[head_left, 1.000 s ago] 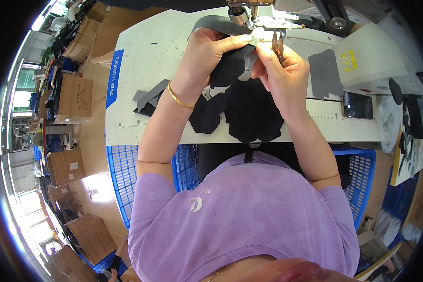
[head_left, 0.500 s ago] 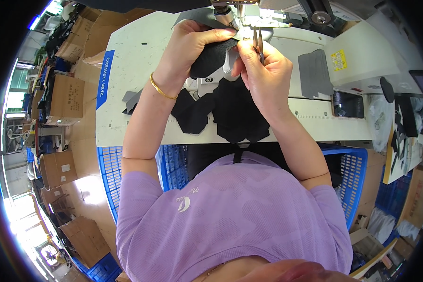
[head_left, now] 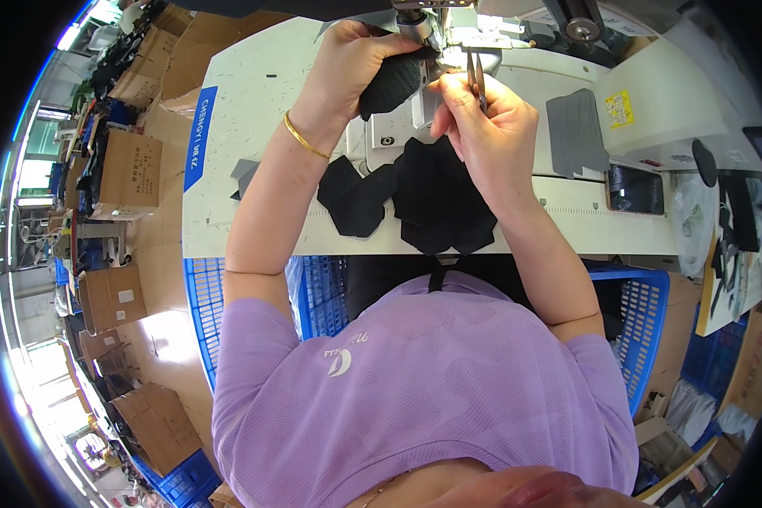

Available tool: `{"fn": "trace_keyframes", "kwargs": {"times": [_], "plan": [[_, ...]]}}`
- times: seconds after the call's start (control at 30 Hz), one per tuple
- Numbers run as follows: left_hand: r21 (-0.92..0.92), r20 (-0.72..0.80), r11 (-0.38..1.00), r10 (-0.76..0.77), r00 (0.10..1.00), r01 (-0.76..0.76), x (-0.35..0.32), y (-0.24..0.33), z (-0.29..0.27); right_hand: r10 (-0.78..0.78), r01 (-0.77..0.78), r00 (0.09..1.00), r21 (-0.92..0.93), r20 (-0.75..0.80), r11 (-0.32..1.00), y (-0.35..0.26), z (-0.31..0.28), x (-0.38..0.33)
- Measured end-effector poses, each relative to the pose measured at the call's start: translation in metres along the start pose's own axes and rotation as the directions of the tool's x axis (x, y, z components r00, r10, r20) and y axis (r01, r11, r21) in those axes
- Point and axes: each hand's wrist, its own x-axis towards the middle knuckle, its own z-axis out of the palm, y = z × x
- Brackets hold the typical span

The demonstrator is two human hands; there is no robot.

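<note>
Forearms (head_left: 275, 199) extended forward, the left hand (head_left: 345, 69) pinches black fabric (head_left: 392, 85) while the curled right hand (head_left: 491, 124) clasps a pointed tool (head_left: 481, 83).

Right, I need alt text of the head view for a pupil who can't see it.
A person's left hand holds dark fabric at a sewing machine, while the right hand holds a slim metal tool. Black pieces lie on the white table nearer the person.

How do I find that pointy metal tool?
Look on the big white table, then find the person's right hand above it. The metal tool pokes out there: two slim, pointed prongs, unlike the flat black cloth pieces nearby.
</note>
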Motion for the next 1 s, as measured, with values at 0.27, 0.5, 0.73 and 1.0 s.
{"fn": "trace_keyframes", "kwargs": {"times": [0.27,0.5,0.73,1.0], "plan": [[0.02,0.003,0.994,-0.107,0.994,0.106,-0.001,0.003,0.0,0.013,-0.013,1.0,-0.005,-0.006,1.0,0.001,-0.003,-0.001],[-0.147,-0.081,0.985,-0.108,0.991,0.095,0.006,-0.014,-0.01,0.026,-0.029,0.997,0.04,0.071,0.999,0.003,-0.009,-0.009],[-0.167,-0.008,0.986,-0.01,1.0,0.009,-0.013,0.006,0.007,0.13,-0.147,0.971,0.072,0.199,0.987,-0.003,-0.015,-0.017],[0.112,-0.323,0.987,0.147,0.935,-0.116,-0.096,-0.032,-0.02,-0.342,0.407,0.91,-0.655,0.234,0.636,0.006,-0.022,-0.036]]}}
